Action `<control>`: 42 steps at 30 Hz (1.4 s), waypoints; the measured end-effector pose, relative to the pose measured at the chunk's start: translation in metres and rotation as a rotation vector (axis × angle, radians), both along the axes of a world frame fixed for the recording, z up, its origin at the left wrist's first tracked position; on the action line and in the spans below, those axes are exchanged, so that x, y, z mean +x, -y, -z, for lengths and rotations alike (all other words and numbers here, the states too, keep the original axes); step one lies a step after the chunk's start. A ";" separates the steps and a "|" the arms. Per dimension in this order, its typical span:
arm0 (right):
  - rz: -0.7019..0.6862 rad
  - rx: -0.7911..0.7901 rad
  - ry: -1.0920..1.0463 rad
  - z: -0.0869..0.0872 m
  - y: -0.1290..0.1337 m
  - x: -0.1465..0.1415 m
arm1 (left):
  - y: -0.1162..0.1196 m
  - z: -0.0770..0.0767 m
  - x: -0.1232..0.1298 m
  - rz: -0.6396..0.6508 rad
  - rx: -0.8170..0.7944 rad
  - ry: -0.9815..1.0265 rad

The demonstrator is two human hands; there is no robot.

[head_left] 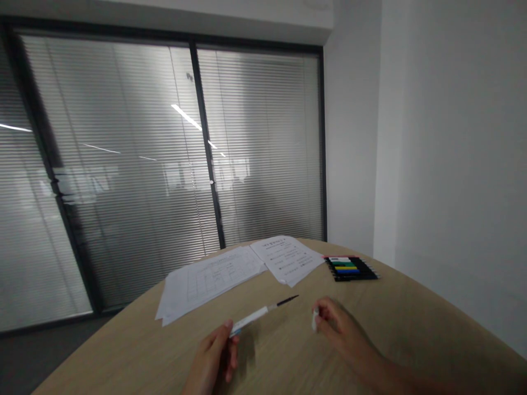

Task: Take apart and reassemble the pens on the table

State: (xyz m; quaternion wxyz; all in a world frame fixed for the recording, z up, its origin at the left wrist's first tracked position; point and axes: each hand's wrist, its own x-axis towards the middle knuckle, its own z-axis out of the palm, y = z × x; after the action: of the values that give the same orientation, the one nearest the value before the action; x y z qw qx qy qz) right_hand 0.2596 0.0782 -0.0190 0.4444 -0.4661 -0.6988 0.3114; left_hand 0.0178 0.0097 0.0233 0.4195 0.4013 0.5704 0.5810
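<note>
At the near edge of a round light-wood table (284, 356), head view only, and we get both hands low in frame. Our left hand (212, 362) is closed around the rear end of a white pen (251, 319), fingers wrapped on the barrel. The pen sits tilted, its thin black tip pointing up and to the right, across the table and toward the other hand. We can't tell if the hand or pen touches the tabletop.

Our right hand (340, 329) is pinched on a small white object (315, 320), held between thumb and fingers. It's too small and partly hidden, so we can't say what it is. The two hands are apart, with the pen tip reaching into the gap between them.

Farther up the table, a stack of printed sheets (208, 282) lies left of centre, with a loose printed sheet (286, 259) overlapping its far corner. To the right of those, a black pack of colour markers (351, 269) lies flat, with green, yellow and blue bands showing. Behind the table we see a glass partition (123, 164) with slatted blinds (263, 137), a white wall (453, 164) on the right, and a dark floor (24, 362) at lower left.
</note>
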 end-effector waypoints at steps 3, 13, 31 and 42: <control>-0.017 0.044 0.029 -0.001 0.000 -0.001 | 0.000 0.003 -0.001 0.002 0.005 -0.001; -0.007 0.019 0.074 0.006 -0.007 0.000 | -0.002 0.003 -0.001 0.004 -0.012 0.003; -0.023 0.004 0.063 0.008 -0.007 -0.002 | -0.004 0.006 -0.002 0.026 -0.006 -0.005; -0.006 0.084 0.241 -0.001 0.005 -0.003 | -0.005 0.006 -0.002 0.018 -0.034 -0.042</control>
State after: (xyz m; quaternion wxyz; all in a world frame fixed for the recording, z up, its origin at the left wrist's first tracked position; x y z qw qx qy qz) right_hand 0.2565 0.0732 -0.0184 0.3753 -0.4791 -0.7610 0.2248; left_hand 0.0155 0.0152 0.0173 0.4192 0.4114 0.5854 0.5589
